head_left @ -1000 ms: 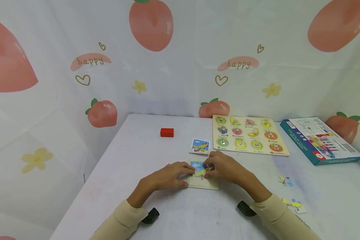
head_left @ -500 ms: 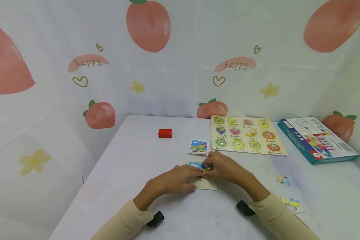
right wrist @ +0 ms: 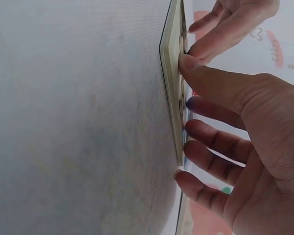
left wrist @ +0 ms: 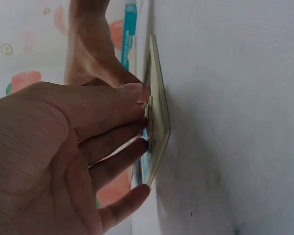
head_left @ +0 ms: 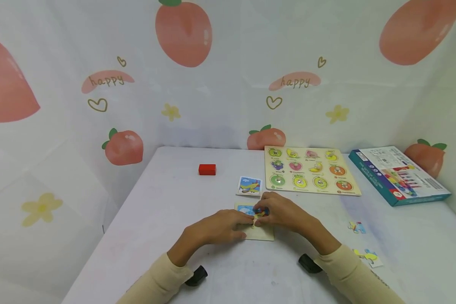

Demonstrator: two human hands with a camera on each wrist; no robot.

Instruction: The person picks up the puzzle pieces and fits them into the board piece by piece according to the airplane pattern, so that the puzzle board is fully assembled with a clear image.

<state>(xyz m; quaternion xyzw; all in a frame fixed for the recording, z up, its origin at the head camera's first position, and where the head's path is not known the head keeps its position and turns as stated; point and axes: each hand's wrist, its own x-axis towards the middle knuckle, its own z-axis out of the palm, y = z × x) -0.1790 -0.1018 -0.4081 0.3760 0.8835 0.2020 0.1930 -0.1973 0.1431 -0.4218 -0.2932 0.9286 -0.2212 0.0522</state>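
**Puzzle board [head_left: 260,235] was left only partly filled, with pieces lying outside it**

A puzzle piece [head_left: 263,212] was held on the puzzle board, its edges pinched, it seemed, between the thumb and fingers of the right grip [head_left: 283,211]. The left grip [head_left: 221,228] was laid beside it with fingers extended, and the board was touched rather than grasped. The upper part of the board was covered by blue sky sections [head_left: 245,209], while bare wood was shown along the near edge; the middle was hidden by the fingers. The filling was judged to be partly done: a small loose piece [head_left: 359,227] and yellow-marked pieces [head_left: 370,256] were left to the right of the board.

A picture card [head_left: 249,186] was set just beyond the board. Farther behind it, a red block [head_left: 207,169] was placed to the left, and a fruit board [head_left: 286,173] and a flat box [head_left: 399,175] to the right. All were carried by a pale tabletop [head_left: 156,228], enclosed behind and at the sides by white peach-printed cloth [head_left: 220,105].
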